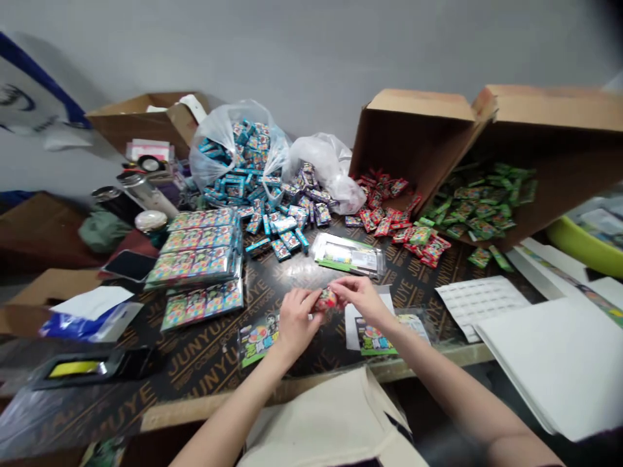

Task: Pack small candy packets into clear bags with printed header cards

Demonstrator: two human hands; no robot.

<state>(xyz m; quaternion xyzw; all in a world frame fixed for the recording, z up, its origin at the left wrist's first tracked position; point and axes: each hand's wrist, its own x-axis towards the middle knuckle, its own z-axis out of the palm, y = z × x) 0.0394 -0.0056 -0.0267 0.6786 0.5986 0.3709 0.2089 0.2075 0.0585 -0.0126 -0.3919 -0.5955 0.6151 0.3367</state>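
My left hand and my right hand meet over the dark table, both pinching a small red packet between their fingertips. A printed card in a clear sleeve lies under my left hand. Another such card lies under my right wrist. Beyond my hands rests a stack of clear-sleeved cards.
Stacks of colourful packed cards at left. Blue packets spill from a plastic bag; purple packets, red packets and green packets spill from tipped cardboard boxes. White sheets lie at right. A black tape dispenser sits front left.
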